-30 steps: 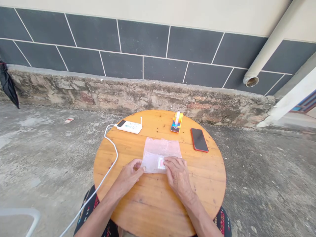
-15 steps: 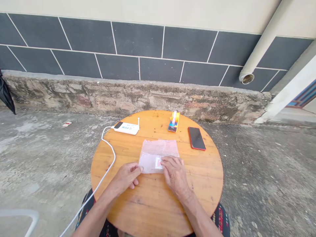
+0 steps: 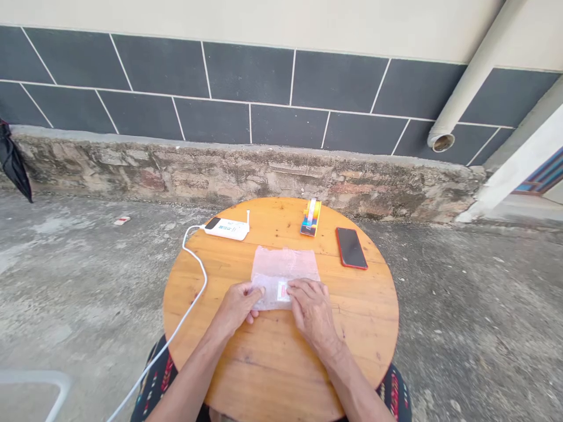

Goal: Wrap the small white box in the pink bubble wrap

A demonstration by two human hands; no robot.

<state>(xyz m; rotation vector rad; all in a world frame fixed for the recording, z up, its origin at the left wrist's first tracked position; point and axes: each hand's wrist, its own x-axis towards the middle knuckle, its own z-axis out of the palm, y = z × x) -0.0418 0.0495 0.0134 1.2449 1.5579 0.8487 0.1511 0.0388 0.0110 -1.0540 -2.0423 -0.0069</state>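
A pinkish, see-through sheet or pouch of plastic that looks like bubble wrap lies on the round wooden table. On or inside its near half sits a small white rectangle with a red mark; which of the two, I cannot tell. My left hand pinches the wrap's near left corner, thumb on top and fingers partly hidden below. My right hand rests palm down over the near right part, fingers laid flat with their tips at the white rectangle's right edge and thumb apart.
A tape dispenser stands at the table's back, and a red-edged phone lies to its right. On the left, a white device trails a white cable over the table edge. Beyond is a stone-based wall.
My left hand has moved slightly right and inward over the wrap's left edge, its thumb now farther onto the plastic. The right hand keeps its place.
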